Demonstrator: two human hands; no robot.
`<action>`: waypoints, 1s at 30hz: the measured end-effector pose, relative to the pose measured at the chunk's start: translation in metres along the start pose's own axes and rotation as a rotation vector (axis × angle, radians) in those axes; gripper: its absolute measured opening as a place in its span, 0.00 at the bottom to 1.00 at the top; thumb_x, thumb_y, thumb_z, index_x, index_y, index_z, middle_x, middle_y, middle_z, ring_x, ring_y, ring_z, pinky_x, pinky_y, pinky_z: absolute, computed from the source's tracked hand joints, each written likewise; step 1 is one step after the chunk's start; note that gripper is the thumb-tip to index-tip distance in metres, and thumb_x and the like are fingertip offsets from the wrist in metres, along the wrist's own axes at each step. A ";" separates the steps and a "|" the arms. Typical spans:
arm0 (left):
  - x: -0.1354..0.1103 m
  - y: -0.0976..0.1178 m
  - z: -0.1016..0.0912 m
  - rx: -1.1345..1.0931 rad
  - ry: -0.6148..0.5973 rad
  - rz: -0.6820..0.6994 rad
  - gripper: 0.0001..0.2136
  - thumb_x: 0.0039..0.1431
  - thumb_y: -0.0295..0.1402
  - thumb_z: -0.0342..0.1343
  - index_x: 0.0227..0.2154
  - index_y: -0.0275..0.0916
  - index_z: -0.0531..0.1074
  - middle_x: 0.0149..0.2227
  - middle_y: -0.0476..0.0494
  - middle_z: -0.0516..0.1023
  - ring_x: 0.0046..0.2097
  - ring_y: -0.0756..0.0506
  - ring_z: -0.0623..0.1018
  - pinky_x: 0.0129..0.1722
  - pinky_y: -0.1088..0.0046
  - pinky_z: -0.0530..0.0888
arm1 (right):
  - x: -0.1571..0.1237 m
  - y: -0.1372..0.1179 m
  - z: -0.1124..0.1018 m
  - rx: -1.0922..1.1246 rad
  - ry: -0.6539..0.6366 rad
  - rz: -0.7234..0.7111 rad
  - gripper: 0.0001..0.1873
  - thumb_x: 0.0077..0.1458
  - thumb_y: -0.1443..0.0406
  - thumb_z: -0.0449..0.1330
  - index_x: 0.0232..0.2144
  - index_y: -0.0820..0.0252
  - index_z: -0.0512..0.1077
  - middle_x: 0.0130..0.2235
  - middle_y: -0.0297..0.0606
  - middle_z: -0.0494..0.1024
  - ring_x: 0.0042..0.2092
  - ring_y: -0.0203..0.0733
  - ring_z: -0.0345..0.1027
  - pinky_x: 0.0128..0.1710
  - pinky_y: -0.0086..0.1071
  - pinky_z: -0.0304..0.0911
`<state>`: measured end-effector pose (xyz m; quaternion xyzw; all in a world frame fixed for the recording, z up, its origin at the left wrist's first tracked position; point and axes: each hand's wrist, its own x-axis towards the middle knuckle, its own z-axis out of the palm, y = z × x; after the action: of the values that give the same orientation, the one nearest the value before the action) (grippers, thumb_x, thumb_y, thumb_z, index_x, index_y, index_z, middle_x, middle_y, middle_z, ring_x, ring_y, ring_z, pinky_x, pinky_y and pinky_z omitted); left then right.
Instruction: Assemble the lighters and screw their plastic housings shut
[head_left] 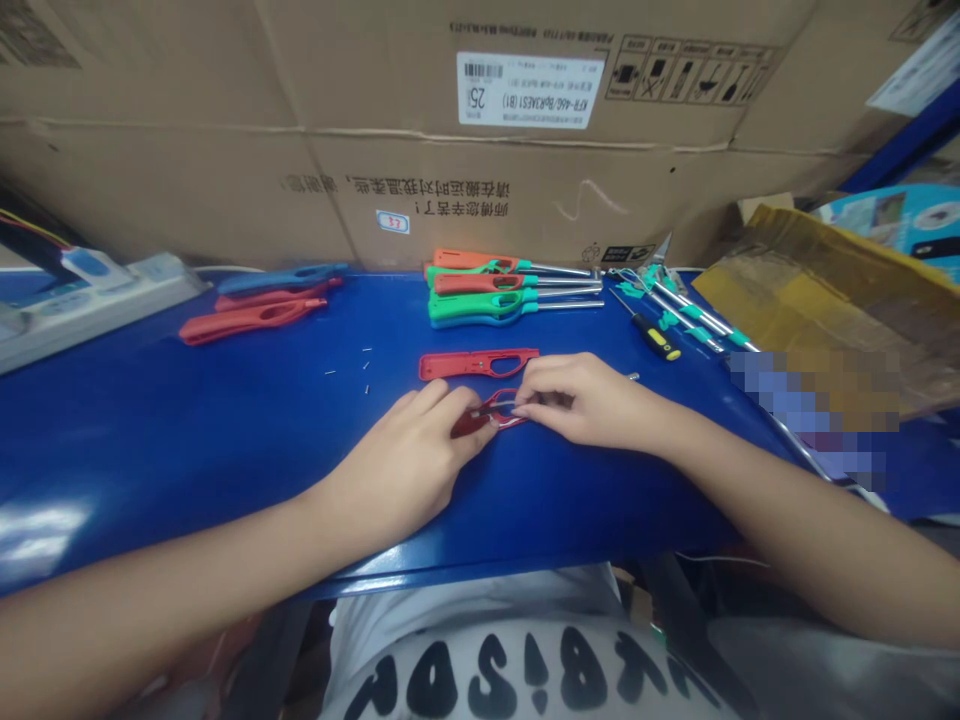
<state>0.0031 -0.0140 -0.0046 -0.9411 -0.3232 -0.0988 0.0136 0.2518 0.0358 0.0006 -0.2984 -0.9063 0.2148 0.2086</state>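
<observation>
A red lighter casing half (504, 404) lies on the blue table between my hands, partly covered by them. My left hand (416, 450) grips its handle end with thumb and fingers. At the trigger opening, my right hand (581, 400) pinches with thumb and index finger; what exactly sits between those fingertips is too small to make out. Just beyond them rests the other red casing half (454, 366), its inner side facing up. A short metal tip shows past my right hand.
Assembled lighters (480, 305) lie at the back, with red and blue casings (259, 318) to the left. Loose small screws (367, 389) are left of my hands. A screwdriver (654, 337), metal tubes (694, 318) and a power strip (97, 305) also lie around. A cardboard wall (225, 190) stands behind.
</observation>
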 end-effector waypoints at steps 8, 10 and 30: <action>0.000 0.000 0.000 -0.003 -0.004 -0.016 0.20 0.64 0.22 0.51 0.57 0.40 0.74 0.49 0.35 0.71 0.47 0.38 0.70 0.45 0.58 0.75 | -0.002 0.001 -0.002 0.036 -0.017 0.000 0.05 0.57 0.74 0.61 0.32 0.62 0.75 0.31 0.33 0.73 0.28 0.30 0.61 0.30 0.25 0.58; 0.000 0.000 0.000 0.001 -0.002 -0.012 0.20 0.64 0.22 0.51 0.57 0.40 0.74 0.48 0.35 0.71 0.47 0.38 0.70 0.44 0.58 0.75 | -0.001 0.002 -0.002 0.027 -0.027 -0.003 0.05 0.57 0.75 0.61 0.32 0.62 0.75 0.32 0.33 0.74 0.29 0.31 0.61 0.30 0.25 0.58; 0.004 -0.009 0.000 -0.081 0.049 0.001 0.19 0.68 0.24 0.47 0.57 0.41 0.75 0.50 0.35 0.76 0.53 0.37 0.73 0.50 0.54 0.78 | -0.006 -0.010 -0.013 -0.060 -0.193 0.007 0.06 0.60 0.69 0.59 0.42 0.59 0.71 0.43 0.37 0.75 0.35 0.35 0.65 0.35 0.29 0.59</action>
<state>0.0009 -0.0047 -0.0040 -0.9382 -0.3182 -0.1350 -0.0167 0.2581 0.0282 0.0146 -0.2858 -0.9271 0.2159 0.1106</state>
